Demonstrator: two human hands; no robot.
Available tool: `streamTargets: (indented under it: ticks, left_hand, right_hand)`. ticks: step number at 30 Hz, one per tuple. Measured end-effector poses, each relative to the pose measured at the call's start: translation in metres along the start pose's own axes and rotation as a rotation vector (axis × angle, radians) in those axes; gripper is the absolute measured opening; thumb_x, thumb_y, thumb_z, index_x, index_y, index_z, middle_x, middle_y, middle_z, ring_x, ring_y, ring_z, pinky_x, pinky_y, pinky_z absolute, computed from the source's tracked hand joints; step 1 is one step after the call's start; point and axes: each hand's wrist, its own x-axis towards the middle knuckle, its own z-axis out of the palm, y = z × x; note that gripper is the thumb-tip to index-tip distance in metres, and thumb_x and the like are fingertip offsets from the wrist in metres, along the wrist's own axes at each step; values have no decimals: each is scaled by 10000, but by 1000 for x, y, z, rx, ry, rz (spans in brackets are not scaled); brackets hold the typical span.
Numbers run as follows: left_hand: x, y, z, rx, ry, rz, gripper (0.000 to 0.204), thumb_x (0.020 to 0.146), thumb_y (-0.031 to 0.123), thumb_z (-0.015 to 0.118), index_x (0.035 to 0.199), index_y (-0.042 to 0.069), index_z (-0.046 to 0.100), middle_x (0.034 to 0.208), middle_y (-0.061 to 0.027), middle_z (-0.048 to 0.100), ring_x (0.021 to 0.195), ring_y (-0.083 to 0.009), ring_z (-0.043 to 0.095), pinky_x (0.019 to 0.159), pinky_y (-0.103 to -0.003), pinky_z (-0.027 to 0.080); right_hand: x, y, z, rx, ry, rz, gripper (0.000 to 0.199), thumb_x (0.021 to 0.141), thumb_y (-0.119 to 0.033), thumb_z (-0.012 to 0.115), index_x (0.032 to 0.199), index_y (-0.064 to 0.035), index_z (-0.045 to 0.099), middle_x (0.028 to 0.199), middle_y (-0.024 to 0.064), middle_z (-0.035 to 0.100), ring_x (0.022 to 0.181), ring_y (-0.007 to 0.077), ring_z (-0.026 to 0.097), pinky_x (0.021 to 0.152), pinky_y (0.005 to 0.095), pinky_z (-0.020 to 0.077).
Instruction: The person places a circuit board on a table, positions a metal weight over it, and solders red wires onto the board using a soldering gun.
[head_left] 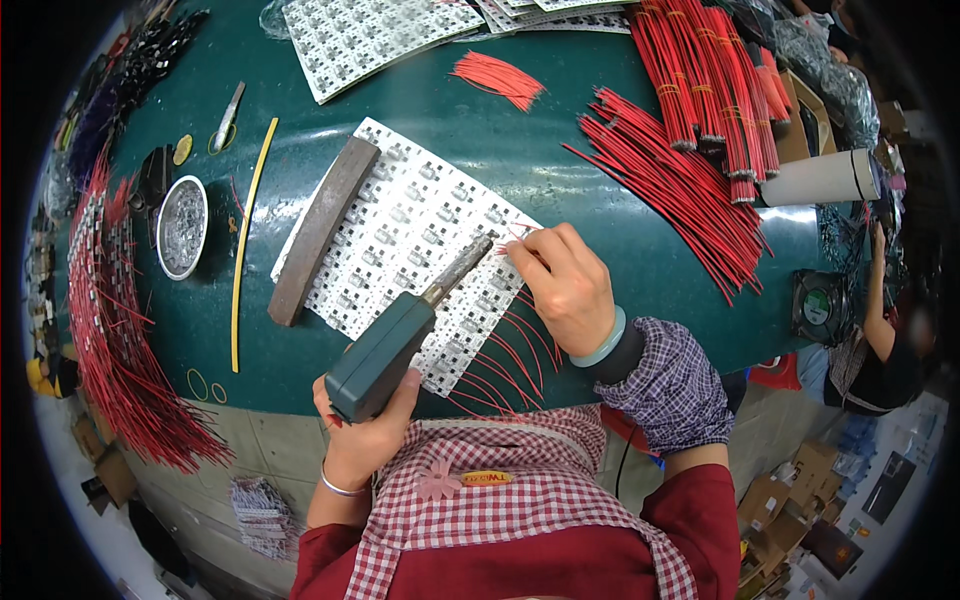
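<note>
My left hand (365,435) is wrapped round a dark green soldering gun (385,345). Its metal tip reaches up and right over a white circuit board panel (415,235) with rows of small parts. At the panel's right edge, close to the tip, my right hand (568,285) pinches a thin red wire (515,232); the wire is partly hidden by the fingers. Several red wires (515,350) stick out from the panel's lower right edge and curve toward me. Across the panel's left part lies a dark bar (322,235).
Loose red wires (680,190) and tied bundles (705,80) lie at the right. A small wire pile (497,80) and stacked panels (375,40) sit at the back. Leftward are a yellow strip (254,245), a bowl (182,228) and hanging wired pieces (110,320). A fan (820,306) stands far right.
</note>
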Motion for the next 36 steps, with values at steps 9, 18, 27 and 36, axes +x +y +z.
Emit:
streamTargets:
  ticks: [9,18,27,36]
  left_hand:
    - [-1,5,1,-122,58,-79,144,736,29,757,858,-20,698,722,-57,684,585,-92,610,564,-235,479]
    - [-1,3,0,-164,57,-91,130,734,15,759,840,-19,691,721,-35,678,596,-73,595,564,-229,469]
    - [3,6,3,-168,54,-24,158,733,-2,741,879,-18,683,748,-47,663,625,-76,589,573,-233,460]
    - [7,1,0,-110,-18,36,156,735,-19,714,880,-48,666,745,-74,626,608,-112,570,557,-244,444]
  right_hand:
    - [-2,0,3,-33,35,-25,208,704,-26,648,906,25,639,844,79,546,776,227,543,631,326,489]
    - [-9,-16,6,18,98,52,256,656,62,692,904,0,686,713,69,500,633,231,533,545,345,452]
    - [-10,-18,11,-12,89,64,246,654,57,703,894,2,690,686,66,459,613,228,521,535,347,447]
    - [-10,-20,14,-89,61,37,244,669,44,695,911,16,681,696,67,443,617,217,514,521,333,438]
